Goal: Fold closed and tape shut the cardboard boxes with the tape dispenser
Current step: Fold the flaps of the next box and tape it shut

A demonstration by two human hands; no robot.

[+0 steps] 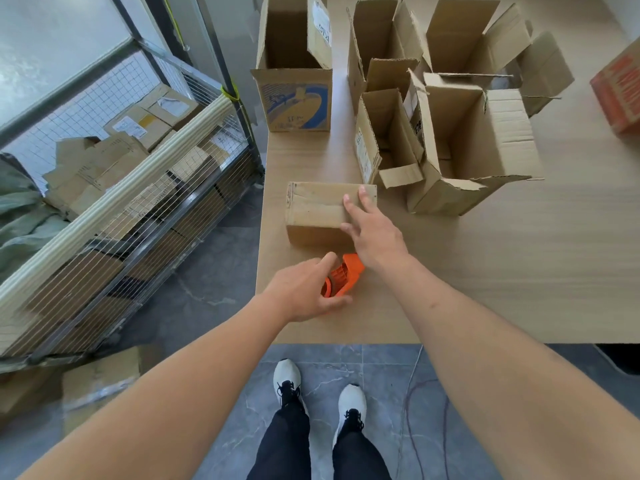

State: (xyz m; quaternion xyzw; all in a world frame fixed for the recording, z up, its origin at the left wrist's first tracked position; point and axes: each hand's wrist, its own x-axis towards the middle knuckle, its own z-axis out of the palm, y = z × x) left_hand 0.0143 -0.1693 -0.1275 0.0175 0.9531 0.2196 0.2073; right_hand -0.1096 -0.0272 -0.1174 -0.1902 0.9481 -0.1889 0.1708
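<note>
We see the right hand's fingers point(353, 202) straight and spread, tips pressing flat on the top of the closed box point(317, 211), near its right end; nothing is gripped there. The right hand point(375, 233) reaches over the near right corner of that box, its wrist passing just above the orange tape dispenser point(343, 275).

Left hand point(304, 292): thumb and fingers curl around the dispenser's near end, holding it, with the orange body sticking out toward the closed box. We cannot tell whether the dispenser rests on the table or is lifted slightly. The tape roll itself is hidden by the hand.

The closed box lies flat near the table's left edge, flaps down, just beyond the dispenser. Behind it to the right, a cluster of open boxes stands with flaps up: a small open box point(384, 143) touching a large open box point(474, 147), and two more open boxes point(384, 39) point(478, 39) farther back. A tall printed box point(294, 60) stands open at the far left of the table point(519, 271). A red carton point(620, 95) sits at the right edge of view.

Left of the table, a wire cage cart point(121, 188) holds stacked cartons. Below, grey tiled floor point(221, 278), white shoes point(287, 379) and dark trousers.
</note>
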